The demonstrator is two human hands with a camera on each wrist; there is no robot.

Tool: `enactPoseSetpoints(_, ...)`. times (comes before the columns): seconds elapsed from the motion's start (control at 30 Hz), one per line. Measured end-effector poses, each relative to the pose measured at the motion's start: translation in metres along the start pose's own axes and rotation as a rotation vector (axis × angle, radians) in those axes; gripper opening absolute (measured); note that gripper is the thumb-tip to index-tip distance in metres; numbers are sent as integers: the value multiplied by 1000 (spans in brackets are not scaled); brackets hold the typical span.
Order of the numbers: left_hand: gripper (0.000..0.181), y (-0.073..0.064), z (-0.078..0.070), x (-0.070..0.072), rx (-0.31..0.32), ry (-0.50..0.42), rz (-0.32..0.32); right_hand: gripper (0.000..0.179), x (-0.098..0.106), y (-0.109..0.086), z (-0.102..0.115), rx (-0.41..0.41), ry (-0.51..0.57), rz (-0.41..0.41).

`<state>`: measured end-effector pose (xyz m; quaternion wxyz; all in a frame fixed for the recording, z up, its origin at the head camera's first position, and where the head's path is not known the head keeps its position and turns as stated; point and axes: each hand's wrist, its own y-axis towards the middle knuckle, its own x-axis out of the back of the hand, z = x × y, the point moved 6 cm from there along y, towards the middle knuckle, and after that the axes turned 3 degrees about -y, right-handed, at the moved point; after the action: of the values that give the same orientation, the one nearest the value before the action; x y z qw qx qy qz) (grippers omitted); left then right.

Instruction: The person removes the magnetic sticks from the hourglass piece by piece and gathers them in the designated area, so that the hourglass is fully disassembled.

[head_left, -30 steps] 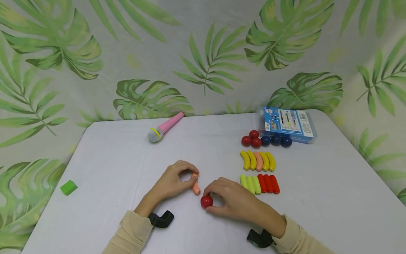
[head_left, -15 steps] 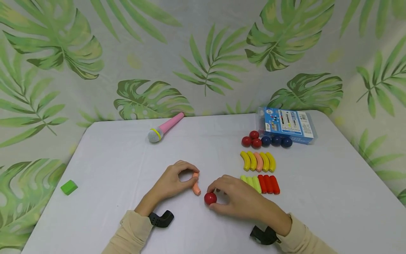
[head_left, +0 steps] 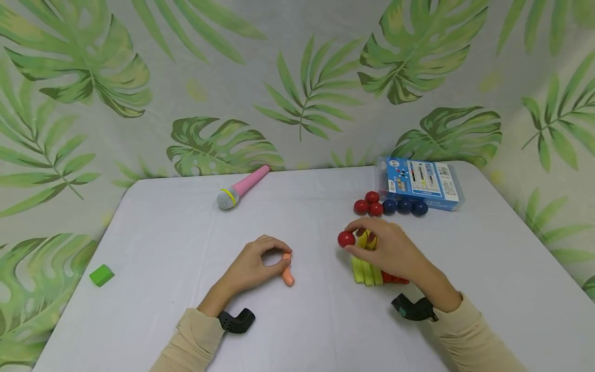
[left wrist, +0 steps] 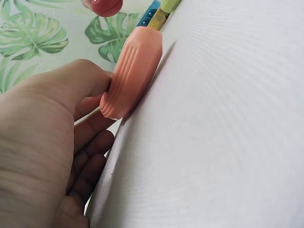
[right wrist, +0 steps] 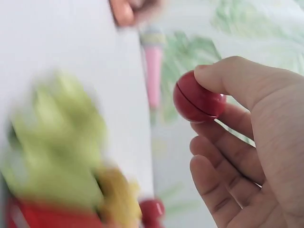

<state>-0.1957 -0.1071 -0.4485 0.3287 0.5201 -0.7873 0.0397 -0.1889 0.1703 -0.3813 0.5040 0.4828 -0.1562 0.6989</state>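
Note:
My left hand [head_left: 257,262] pinches one end of a short, curved orange piece [head_left: 287,275] between thumb and fingers, low at the white tabletop. Ridges run along the piece [left wrist: 135,71] in the left wrist view. My right hand [head_left: 388,247] holds a glossy red ball [head_left: 346,239] between thumb and fingertips, above the table. A dark seam line crosses the ball [right wrist: 192,102] in the right wrist view. Under and behind the right hand lie yellow curved pieces [head_left: 364,238], light green sticks [head_left: 367,271] and red sticks [head_left: 395,279], partly hidden by it.
Several red balls [head_left: 361,207] and dark blue balls [head_left: 405,206] sit before a blue-labelled clear box [head_left: 420,181] at the back right. A pink toy microphone [head_left: 241,187] lies at the back. A green block [head_left: 101,275] is at the far left.
My right hand has carried the red ball up and to the right, away from the orange piece, and now covers part of the yellow pieces and red sticks. My left hand stays put.

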Motion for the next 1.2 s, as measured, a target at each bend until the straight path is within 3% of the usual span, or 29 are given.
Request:
enactPoseSetpoints(0.3, 14, -1, 1, -1, -3, 1, -1, 38, 57, -13, -71, -141, -94, -238)
enactPoseSetpoints(0.53, 15, -1, 2, -1, 0, 3, 6, 44, 80, -34, -122, -326, -121, -383)
enactPoseSetpoints(0.73, 15, 0, 1, -1, -7, 4, 5, 50, 85, -53, -161, -474, -112, -412)
enactPoseSetpoints(1.2, 14, 1, -2, 0, -7, 13, 1, 49, 75, -67, -196, -574, -118, -398)
